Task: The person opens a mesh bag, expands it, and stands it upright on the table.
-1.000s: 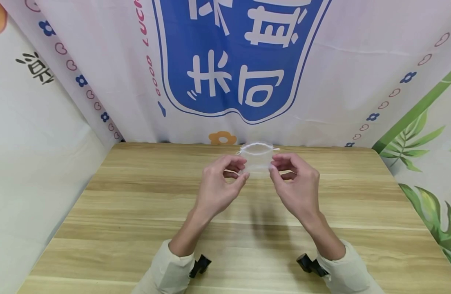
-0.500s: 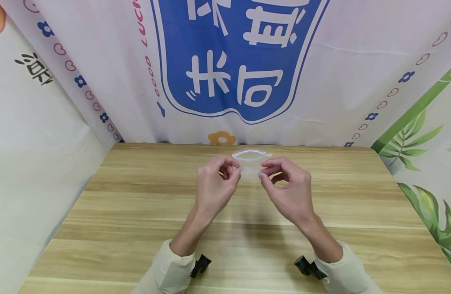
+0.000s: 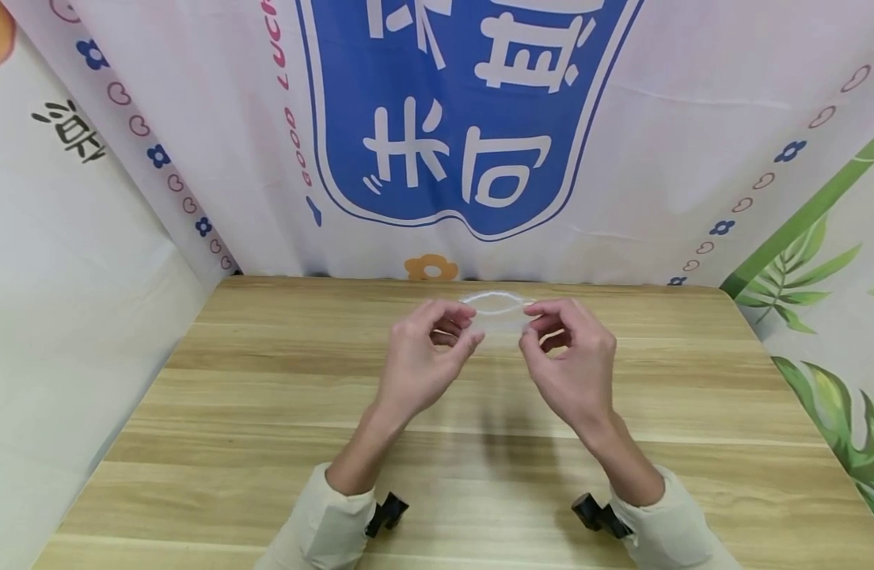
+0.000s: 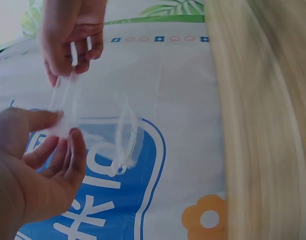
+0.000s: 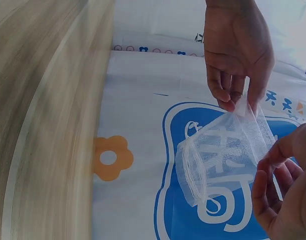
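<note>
A sheer white drawstring pouch (image 3: 499,323) hangs in the air between both hands, above the far part of the table. My left hand (image 3: 424,360) pinches one corner of it between thumb and fingers. On the other side my right hand (image 3: 575,360) pinches the opposite corner. In the right wrist view the gauzy mesh of the pouch (image 5: 222,155) spreads out below the fingers. White cord gathers along its mouth, with a small loop at each end. I see nothing inside it through the mesh.
Below the hands lies a wood-grain table (image 3: 266,419). A white cloth (image 3: 679,182) with a blue printed panel hangs along its far edge. White sheeting (image 3: 74,261) rises at the left, and a leaf-printed cloth (image 3: 822,301) at the right.
Both hands moved slightly left with the pouch, then back right. The pouch's mouth sits a little lower in the head view than one second ago, and its cord loops show less.
</note>
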Demonstrator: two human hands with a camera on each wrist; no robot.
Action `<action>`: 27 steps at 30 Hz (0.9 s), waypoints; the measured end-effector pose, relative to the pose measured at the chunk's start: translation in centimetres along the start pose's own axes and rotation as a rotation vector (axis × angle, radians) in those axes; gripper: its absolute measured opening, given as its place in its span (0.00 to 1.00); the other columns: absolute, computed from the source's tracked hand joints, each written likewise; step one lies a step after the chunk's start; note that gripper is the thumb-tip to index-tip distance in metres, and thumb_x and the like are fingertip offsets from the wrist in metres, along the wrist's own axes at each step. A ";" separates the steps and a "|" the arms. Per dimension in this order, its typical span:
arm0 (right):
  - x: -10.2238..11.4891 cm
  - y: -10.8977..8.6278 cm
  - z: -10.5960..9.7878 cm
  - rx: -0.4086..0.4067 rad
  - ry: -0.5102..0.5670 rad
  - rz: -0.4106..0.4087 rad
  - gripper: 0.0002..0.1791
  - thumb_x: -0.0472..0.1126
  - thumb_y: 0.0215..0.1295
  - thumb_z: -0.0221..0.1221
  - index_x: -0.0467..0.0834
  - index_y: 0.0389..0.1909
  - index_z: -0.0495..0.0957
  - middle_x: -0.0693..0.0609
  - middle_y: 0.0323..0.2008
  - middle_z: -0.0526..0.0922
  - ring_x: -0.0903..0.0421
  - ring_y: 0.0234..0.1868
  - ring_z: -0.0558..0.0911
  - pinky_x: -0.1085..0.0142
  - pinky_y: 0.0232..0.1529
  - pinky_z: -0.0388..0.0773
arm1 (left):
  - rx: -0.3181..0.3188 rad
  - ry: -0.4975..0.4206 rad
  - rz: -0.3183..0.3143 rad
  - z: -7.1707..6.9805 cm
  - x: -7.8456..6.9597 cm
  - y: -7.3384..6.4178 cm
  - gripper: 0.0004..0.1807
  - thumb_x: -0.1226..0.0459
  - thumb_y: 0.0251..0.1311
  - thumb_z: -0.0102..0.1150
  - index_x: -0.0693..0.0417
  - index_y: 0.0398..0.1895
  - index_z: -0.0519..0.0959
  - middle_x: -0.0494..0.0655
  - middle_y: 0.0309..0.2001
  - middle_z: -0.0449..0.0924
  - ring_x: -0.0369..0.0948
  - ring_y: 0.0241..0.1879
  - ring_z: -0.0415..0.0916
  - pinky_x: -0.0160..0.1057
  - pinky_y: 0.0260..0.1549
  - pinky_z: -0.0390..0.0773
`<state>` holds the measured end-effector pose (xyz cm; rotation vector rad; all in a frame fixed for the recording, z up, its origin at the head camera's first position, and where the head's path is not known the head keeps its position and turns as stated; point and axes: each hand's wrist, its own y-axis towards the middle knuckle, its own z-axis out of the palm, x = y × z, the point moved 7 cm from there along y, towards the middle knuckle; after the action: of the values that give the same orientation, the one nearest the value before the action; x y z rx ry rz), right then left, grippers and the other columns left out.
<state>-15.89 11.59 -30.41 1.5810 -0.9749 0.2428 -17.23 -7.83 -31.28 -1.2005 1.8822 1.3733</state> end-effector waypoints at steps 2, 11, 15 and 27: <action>-0.1 0.1 -0.1 -0.004 -0.001 0.016 0.11 0.23 0.60 0.65 0.34 0.42 0.86 0.45 0.32 0.87 0.64 0.31 0.83 0.78 0.31 0.83 | 0.014 -0.040 -0.014 -0.1 0.0 0.1 0.10 0.73 0.63 0.72 0.63 0.47 0.86 0.55 0.40 0.88 0.45 0.38 0.87 0.34 0.39 0.90; -0.1 -0.2 0.4 0.120 -0.008 0.103 0.13 0.29 0.63 0.71 0.39 0.49 0.87 0.47 0.40 0.93 0.53 0.35 0.92 0.77 0.32 0.85 | -0.079 0.074 0.004 -0.5 -0.1 0.0 0.08 0.74 0.60 0.74 0.61 0.42 0.87 0.52 0.31 0.89 0.42 0.30 0.86 0.36 0.29 0.89; 0.2 -0.3 0.6 0.104 -0.014 0.085 0.10 0.28 0.63 0.71 0.38 0.45 0.87 0.48 0.38 0.93 0.52 0.34 0.92 0.77 0.31 0.85 | -0.098 0.085 0.032 -0.4 -0.1 -0.2 0.07 0.76 0.58 0.74 0.63 0.39 0.86 0.52 0.29 0.87 0.41 0.27 0.84 0.36 0.28 0.88; 0.2 -0.4 0.2 0.007 0.054 0.079 0.08 0.26 0.61 0.73 0.34 0.40 0.86 0.43 0.35 0.91 0.70 0.34 0.87 0.79 0.30 0.84 | -0.077 0.093 0.035 -0.1 -0.4 -0.3 0.07 0.73 0.59 0.74 0.60 0.40 0.88 0.52 0.36 0.86 0.42 0.30 0.85 0.31 0.28 0.87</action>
<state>-15.56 11.30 -30.67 1.5366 -0.9968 0.3426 -16.73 -7.86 -31.07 -1.2952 1.9379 1.4432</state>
